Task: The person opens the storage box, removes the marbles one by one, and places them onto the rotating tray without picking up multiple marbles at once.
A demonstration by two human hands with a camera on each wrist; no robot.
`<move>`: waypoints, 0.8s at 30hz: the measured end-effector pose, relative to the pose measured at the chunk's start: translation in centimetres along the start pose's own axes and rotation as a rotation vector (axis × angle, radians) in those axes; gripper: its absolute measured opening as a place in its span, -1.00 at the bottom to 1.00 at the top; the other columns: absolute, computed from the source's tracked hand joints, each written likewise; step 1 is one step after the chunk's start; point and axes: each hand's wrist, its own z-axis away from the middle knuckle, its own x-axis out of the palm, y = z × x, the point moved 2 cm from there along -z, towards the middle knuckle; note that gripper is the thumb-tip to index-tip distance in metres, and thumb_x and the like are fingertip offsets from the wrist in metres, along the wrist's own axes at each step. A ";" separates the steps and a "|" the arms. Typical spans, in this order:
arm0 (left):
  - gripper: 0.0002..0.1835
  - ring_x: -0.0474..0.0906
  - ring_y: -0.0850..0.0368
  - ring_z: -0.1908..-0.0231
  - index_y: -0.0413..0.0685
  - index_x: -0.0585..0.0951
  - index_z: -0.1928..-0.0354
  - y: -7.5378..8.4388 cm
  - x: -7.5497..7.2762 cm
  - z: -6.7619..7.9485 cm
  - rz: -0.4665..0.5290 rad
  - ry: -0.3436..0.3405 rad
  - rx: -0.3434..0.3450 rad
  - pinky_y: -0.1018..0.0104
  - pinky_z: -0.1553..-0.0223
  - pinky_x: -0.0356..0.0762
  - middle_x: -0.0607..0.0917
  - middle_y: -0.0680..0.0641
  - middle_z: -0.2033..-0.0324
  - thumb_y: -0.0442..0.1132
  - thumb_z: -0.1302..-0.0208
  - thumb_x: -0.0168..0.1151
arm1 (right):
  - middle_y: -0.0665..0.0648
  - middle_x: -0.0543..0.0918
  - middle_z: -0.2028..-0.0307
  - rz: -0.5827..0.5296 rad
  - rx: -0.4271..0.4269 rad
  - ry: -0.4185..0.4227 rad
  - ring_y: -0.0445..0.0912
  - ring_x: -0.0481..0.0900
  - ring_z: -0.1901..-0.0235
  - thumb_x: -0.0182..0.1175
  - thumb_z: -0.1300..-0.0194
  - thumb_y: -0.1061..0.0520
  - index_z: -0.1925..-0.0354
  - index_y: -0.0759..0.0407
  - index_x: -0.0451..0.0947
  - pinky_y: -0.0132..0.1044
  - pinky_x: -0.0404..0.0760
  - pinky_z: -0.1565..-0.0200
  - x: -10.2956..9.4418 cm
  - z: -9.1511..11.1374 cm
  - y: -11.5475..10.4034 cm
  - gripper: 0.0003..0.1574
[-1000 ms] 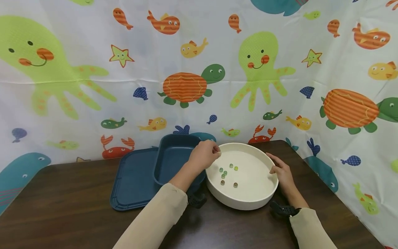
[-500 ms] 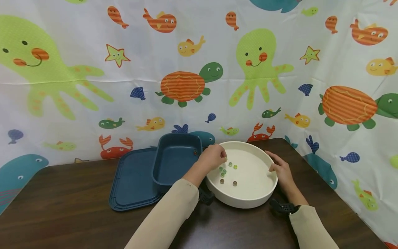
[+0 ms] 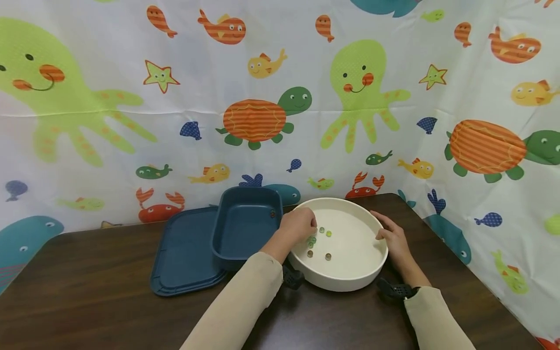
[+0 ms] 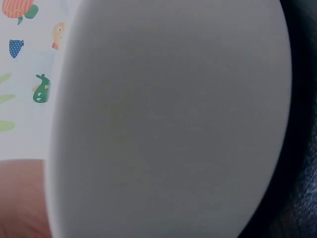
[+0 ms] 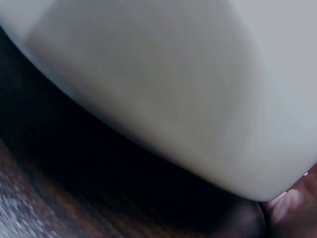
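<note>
In the head view my left hand [image 3: 299, 226] reaches over the left rim of a round white tray [image 3: 345, 272]. Its fingers bend down beside small glass marbles, and the fingertips are hidden, so whether they pinch one cannot be seen. Several marbles lie on the tray floor, among them a yellow-green marble [image 3: 328, 234] and a brownish marble [image 3: 328, 256]. My right hand [image 3: 395, 240] grips the right rim, thumb inside and fingers outside. The tray's outer wall [image 4: 173, 119] fills most of the left wrist view; the right wrist view also shows mostly tray wall [image 5: 163, 89].
Left of the tray stands a deep blue bin [image 3: 238, 255] with a small reddish-brown marble [image 3: 272, 214] in it. A flat blue lid [image 3: 183, 250] lies beside the bin on the dark wooden table [image 3: 87, 291]. A printed sea-animal curtain [image 3: 197, 97] hangs behind the table.
My left hand has moved rightward from the tray's left rim and lowered toward the marbles. The marble in the blue bin has come into sight. My right hand keeps its grip on the rim.
</note>
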 end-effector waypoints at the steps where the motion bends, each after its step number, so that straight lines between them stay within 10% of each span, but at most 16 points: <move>1: -0.92 0.50 0.23 0.39 0.12 0.70 0.41 0.0 0.0 0.1 -0.013 0.001 0.002 0.25 0.22 0.50 0.68 0.15 0.44 -0.14 -0.23 0.29 | 0.21 0.28 -0.38 0.001 0.006 -0.003 0.02 0.38 -0.17 -0.14 -0.07 0.43 -0.37 0.17 0.27 -0.56 0.48 0.10 0.1 0.2 -0.4 -0.16; 10: -0.93 0.53 0.24 0.38 0.12 0.72 0.33 0.1 0.3 0.1 -0.066 -0.008 -0.010 0.25 0.20 0.54 0.71 0.15 0.38 -0.12 -0.20 0.32 | 0.14 0.31 -0.37 -0.002 0.008 0.003 0.00 0.37 -0.17 -0.13 -0.07 0.46 -0.36 0.12 0.30 -0.57 0.46 0.09 0.2 0.0 0.1 -0.15; 16: -0.80 0.53 0.20 0.35 0.05 0.70 0.16 0.0 -0.3 0.5 0.067 -0.035 -0.042 0.27 0.26 0.52 0.69 0.09 0.28 -0.06 -0.27 0.24 | 0.14 0.31 -0.37 0.004 0.014 0.004 0.01 0.37 -0.17 -0.13 -0.09 0.45 -0.36 0.12 0.30 -0.57 0.46 0.10 0.3 0.1 0.1 -0.16; 24: -0.78 0.55 0.17 0.36 0.03 0.68 0.12 -1.8 -3.4 1.2 0.248 0.157 -0.006 0.29 0.35 0.52 0.67 0.04 0.27 -0.11 -0.36 0.10 | 0.16 0.31 -0.37 0.005 0.019 0.011 -0.02 0.38 -0.16 -0.13 -0.08 0.45 -0.37 0.12 0.29 -0.57 0.46 0.09 0.2 0.1 0.1 -0.16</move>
